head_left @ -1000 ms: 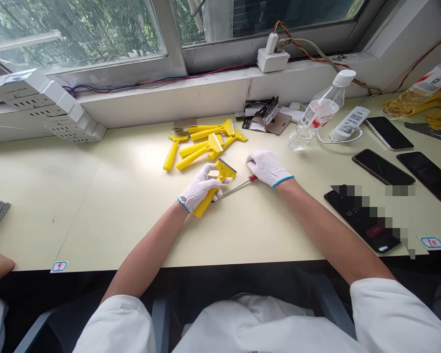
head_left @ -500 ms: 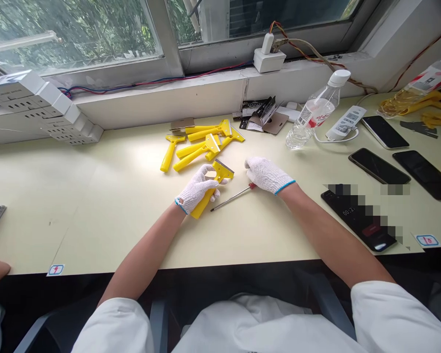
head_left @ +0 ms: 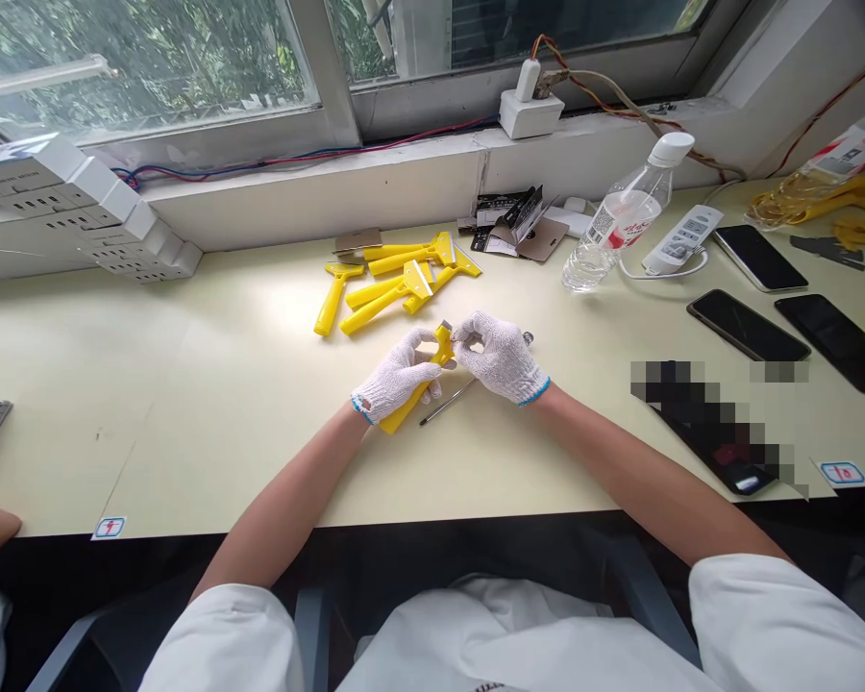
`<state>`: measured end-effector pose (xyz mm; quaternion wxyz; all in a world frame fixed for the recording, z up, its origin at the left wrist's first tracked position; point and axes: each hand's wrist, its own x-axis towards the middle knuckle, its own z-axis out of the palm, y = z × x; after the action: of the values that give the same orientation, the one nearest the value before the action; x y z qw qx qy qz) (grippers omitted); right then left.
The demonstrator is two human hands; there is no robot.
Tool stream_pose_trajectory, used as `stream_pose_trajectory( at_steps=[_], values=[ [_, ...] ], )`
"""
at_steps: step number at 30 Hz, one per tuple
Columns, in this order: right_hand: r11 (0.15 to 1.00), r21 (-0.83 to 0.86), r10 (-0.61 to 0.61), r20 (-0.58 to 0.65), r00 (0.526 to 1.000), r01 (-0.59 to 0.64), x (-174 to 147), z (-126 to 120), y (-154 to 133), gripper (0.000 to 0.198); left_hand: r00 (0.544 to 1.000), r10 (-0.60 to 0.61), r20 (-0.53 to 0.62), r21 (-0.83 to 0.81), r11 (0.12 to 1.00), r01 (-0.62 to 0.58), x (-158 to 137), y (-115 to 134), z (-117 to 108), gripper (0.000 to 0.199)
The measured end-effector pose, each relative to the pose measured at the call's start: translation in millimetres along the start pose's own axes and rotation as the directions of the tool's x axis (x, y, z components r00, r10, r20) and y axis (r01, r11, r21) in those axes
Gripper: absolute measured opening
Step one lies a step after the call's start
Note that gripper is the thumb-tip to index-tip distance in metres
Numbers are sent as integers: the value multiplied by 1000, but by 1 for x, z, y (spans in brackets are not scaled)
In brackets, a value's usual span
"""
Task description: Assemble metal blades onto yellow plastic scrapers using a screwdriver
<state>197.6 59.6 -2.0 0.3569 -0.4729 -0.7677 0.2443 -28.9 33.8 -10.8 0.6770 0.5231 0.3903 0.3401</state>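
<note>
Bench (head_left: 223, 384), pale, bearing all items. Loose scrapers (head_left: 379, 312), yellow, several, lying beyond the hands; finished or untouched, cannot be told. Gloved hands, two: left hand (head_left: 396, 377), fingers closed around the handle of the held scraper (head_left: 402, 411), over the bench; right hand (head_left: 501, 356), fingers bent in at its head, their grip unclear. Screwdriver (head_left: 448, 402), partly hidden by the right hand. Progress, as judged: one scraper mid-handling, not yet set down. Change: right hand, earlier apart from the scraper, now meets its head.
</note>
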Motion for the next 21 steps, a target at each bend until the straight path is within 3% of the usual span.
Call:
stream_pose_trajectory(
  at_steps=[15,21],
  values=[
    [990,-137,-34,-11,999,32,-6,11,-2,19,998,45,-43,95,995,-40,0,0,15,47],
    [987,-146,-68,23,997,71,-6,6,-1,32,996,50,-68,105,994,-43,-3,4,19,47]
  ],
)
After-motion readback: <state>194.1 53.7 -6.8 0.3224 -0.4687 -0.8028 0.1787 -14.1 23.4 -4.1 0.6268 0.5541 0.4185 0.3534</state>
